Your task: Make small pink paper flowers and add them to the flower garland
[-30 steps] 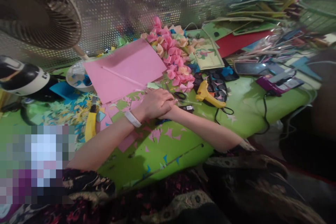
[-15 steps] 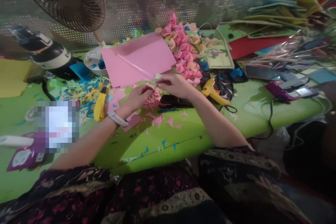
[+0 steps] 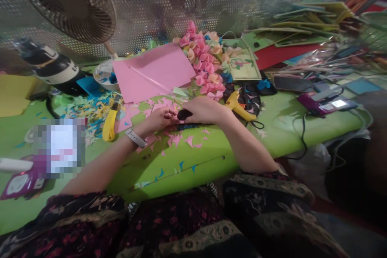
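Note:
My right hand (image 3: 205, 109) lies over a black oblong object (image 3: 182, 114) on the green table (image 3: 272, 137), with its fingers closed around it. My left hand (image 3: 159, 119), which has a white band (image 3: 136, 138) on the wrist, rests just to the left. Its curled fingertips meet the object's end above small pink paper cut-outs (image 3: 181, 139). Whether the left hand holds a scrap is hidden. A large pink paper sheet (image 3: 154, 70) lies just beyond both hands.
A heap of pink and peach paper flowers (image 3: 205, 64) and a yellow glue gun (image 3: 238, 105) lie right of the hands. A yellow utility knife (image 3: 109, 123) and paper scraps lie left. A fan (image 3: 69, 4), phone (image 3: 292, 84) and stacked card sheets (image 3: 302, 28) fill the back.
My hands were stacked one on the other, then separated over the pink scraps. My right hand has now come down onto the black object, and my left hand has moved up to its end.

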`<state>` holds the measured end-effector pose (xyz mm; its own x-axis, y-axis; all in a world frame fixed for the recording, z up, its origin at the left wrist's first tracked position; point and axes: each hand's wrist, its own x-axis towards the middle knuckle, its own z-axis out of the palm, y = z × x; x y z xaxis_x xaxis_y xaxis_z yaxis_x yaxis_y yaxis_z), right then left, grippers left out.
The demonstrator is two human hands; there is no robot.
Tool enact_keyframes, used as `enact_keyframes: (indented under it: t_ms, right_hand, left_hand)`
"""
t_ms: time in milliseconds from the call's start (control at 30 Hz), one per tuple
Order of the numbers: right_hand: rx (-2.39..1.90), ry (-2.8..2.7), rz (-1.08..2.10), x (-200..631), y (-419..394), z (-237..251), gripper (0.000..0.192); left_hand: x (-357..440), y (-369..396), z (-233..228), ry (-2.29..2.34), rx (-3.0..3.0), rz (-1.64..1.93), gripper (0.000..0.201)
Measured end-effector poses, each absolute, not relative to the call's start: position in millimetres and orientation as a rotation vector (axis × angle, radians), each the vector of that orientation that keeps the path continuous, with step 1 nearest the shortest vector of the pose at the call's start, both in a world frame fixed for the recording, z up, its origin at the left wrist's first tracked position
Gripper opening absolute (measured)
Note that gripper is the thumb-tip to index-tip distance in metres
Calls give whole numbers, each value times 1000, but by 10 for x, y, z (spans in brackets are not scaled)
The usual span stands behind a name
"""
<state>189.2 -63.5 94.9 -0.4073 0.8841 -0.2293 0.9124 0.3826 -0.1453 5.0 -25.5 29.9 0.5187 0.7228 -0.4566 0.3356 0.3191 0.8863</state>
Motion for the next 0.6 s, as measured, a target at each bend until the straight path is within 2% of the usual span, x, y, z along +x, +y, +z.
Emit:
enact_keyframes:
  t_ms: [400,533,600]
  right_hand:
    - [1907,2372,-134,1930,-513,881,28]
    - [1881,2618,-146,1948,-520,881,27]
    - [1875,2814,-261,1935,-547,916,27]
  left_hand:
    - [-187,-190,346,1041,1311,541,28]
    - [-242,-298,407,975,1329,559,29]
    - [-273,-350,420,962,1319,569,31]
